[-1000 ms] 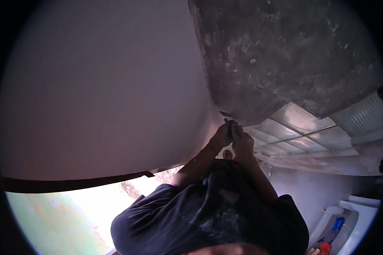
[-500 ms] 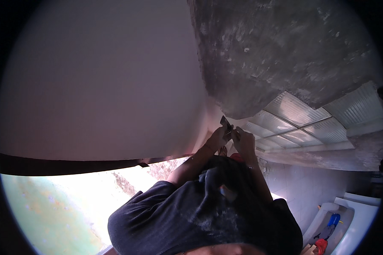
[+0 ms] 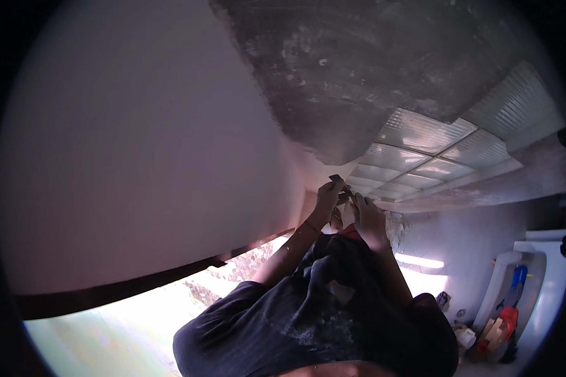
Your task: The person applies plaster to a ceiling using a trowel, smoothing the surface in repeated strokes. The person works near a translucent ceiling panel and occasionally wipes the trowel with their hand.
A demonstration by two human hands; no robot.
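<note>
A dark flat blade (image 3: 336,178) sits before the person's body, its tip pointing away; the left hand's (image 3: 324,202) fingers look clamped on it. Just beside it, the right hand's (image 3: 370,221) fingers curl, but I can't tell whether they grip anything. I'd keep the thumbs clear of the edge and the wrists steady. Beyond stand a smooth pale wall (image 3: 151,138), rough grey plaster (image 3: 358,56) and ribbed glass panes (image 3: 424,132).
</note>
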